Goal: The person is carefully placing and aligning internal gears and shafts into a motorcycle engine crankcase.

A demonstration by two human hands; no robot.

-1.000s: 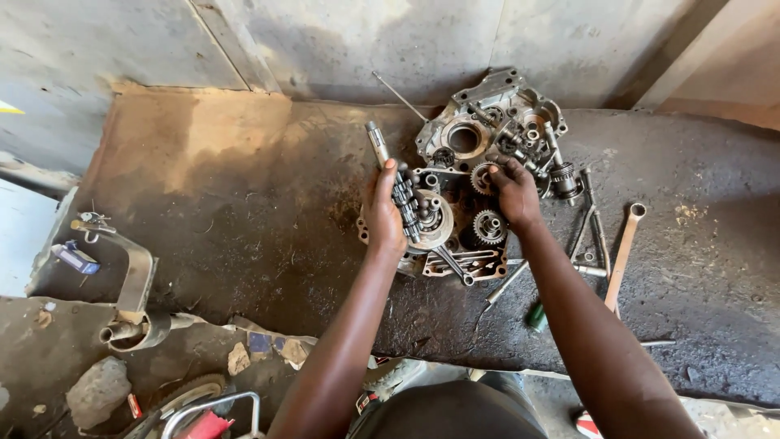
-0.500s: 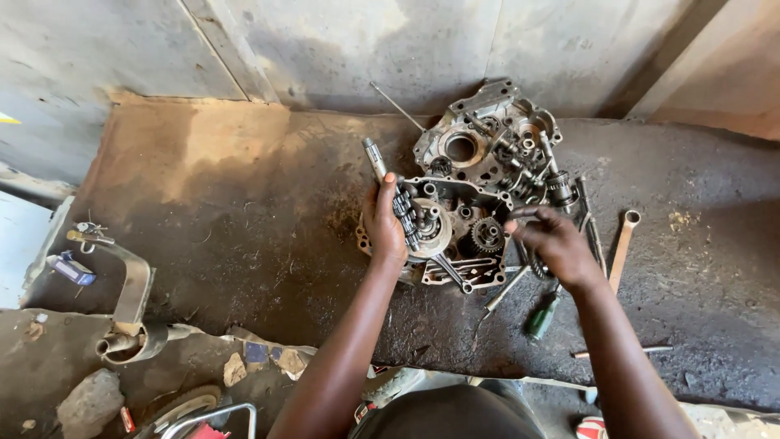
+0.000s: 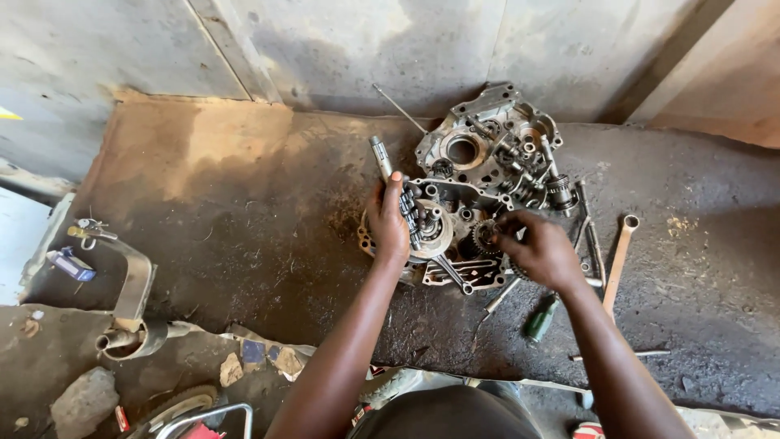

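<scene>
A dark, oil-stained floor mat (image 3: 244, 236) carries the work. On it lie two engine crankcase halves (image 3: 455, 236), one behind the other, a long box spanner (image 3: 617, 260) to their right, a green-handled screwdriver (image 3: 539, 319) in front, and a thin rod (image 3: 619, 355).

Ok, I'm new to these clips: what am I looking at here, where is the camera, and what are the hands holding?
The camera sits on the person's head and looks down at their own two bare hands; there is no machine. On a dark, greasy floor mat lies an opened engine case full of gears. The left hand grips a gear shaft that sticks up out of the case. The right hand has its fingers on a small gear. Beside them lie a box wrench and a green-handled screwdriver.
</scene>
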